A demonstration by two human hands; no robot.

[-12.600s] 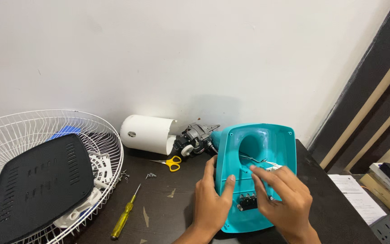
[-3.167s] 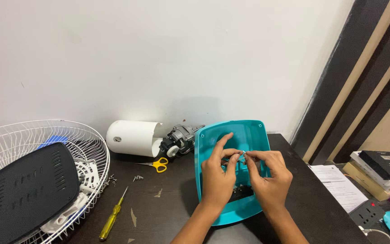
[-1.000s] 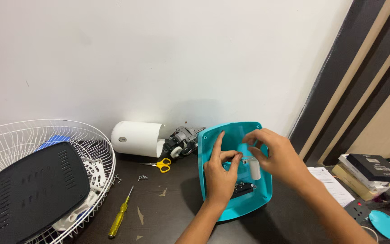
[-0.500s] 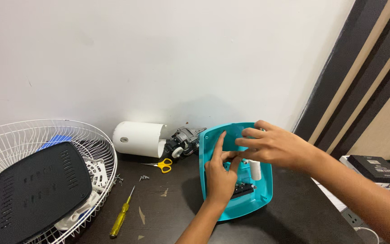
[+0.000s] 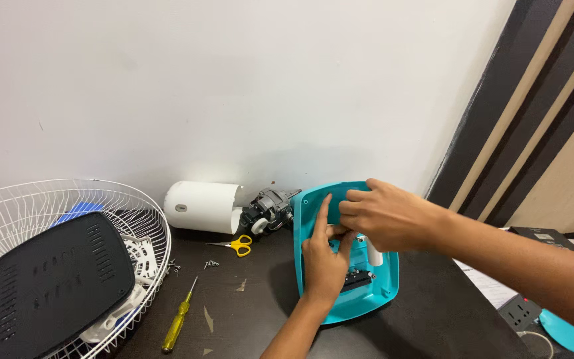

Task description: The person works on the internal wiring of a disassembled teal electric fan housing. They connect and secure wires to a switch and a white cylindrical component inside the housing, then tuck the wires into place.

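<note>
We see our left hand (image 5: 323,262) and right hand (image 5: 383,216) bare, without gloves, rings or watch. Both forearms are uncovered to the frame edges at five o'clock; no sleeve shows.

Home repair desk: fan grille (image 5: 68,199), screwdriver (image 5: 178,326), scissors (image 5: 239,245).

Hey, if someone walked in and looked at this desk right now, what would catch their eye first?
Most striking is the bright teal plastic housing on the dark desk, mid-right, with the left hand and right hand working inside it. At far left lies a white wire fan guard with a black vented plastic cover resting in it. Between them lie a yellow-handled screwdriver, small yellow-handled scissors and a white cylindrical casing by the wall.
</note>
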